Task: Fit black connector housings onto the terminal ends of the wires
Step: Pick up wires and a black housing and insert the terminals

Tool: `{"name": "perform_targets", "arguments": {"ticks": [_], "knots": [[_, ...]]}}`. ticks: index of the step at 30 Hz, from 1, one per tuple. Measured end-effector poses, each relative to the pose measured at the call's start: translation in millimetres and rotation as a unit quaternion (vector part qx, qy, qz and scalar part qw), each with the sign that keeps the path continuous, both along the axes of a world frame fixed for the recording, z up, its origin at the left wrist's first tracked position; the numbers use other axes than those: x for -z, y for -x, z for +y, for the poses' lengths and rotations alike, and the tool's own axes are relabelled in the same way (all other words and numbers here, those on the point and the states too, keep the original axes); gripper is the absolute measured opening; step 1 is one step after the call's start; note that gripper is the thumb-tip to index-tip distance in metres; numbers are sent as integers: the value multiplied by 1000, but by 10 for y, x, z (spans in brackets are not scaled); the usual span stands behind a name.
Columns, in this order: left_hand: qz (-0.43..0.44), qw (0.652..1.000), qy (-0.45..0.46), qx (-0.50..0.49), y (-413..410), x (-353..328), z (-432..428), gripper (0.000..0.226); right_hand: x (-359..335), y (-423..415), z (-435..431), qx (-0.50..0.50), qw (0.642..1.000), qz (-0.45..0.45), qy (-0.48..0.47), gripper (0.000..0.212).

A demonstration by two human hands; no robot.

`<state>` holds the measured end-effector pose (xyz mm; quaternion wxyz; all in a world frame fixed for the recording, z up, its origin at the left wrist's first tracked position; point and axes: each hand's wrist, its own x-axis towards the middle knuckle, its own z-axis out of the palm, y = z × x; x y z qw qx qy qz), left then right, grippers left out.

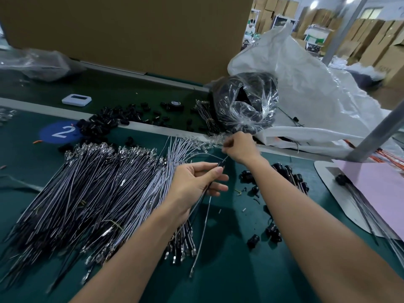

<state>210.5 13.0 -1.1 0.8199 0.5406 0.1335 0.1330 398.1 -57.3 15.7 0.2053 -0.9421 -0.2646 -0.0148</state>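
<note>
item 1, left hand (196, 180), centre of frame: thumb and fingertips pinched on a small black plastic connector housing (220, 164); a few dark wires trail from the palm toward the lower edge

item 2, right hand (238, 147), just above and right of the left: fingers closed in a pinch on a thin grey wire (226, 158), its end aimed at the housing's mouth; whether the terminal has entered is too small to tell

item 3, heap of grey wires with bare metal terminals (98, 193), centre left, fanned across the dark green bench mat (240, 276)

item 4, loose black housings (102, 123), upper left of centre, beside a blue round sticker marked 2 (61, 132); second scatter of housings (288, 171) right of the right forearm

item 5, clear plastic bag of black parts (247, 103), upper centre, against a white woven sack (317, 88)

item 6, pink sheet (376, 193), right edge

step judged: seating one terminal in one housing; most of the heap looks unfitted

risks: the wire is thin and looks held a little back from its tip, so a push may bow it rather than drive the terminal home; a terminal turned the wrong way could jam or bend at the mouth; a half-seated terminal may pull out later; the wires trailing from the left palm may snag the heap
</note>
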Motion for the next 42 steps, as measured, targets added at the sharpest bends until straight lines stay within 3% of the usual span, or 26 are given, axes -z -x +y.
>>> {"name": "perform_targets", "arguments": {"ticks": [5,9,12,19,28,42], "knots": [[-1,1000,-15,1,8,11,-22,8,122,1,-45,10,999,-44,-30,15],[-15,1000,-16,-3,9,26,-8,6,64,240,-257,-6,984,-59,-166,12],[-31,999,-21,5,7,33,-42,6,47,582,-528,-38,966,-30,-253,9],[-32,994,-101,-16,-9,69,-82,14,-8,999,-817,-98,928,59,-355,18],[-45,980,-192,-30,-20,85,-91,18,43,1081,-787,-163,925,44,-340,11],[-60,959,-275,-23,-24,103,-75,25,6,1038,-840,-141,932,75,-324,10]]}}
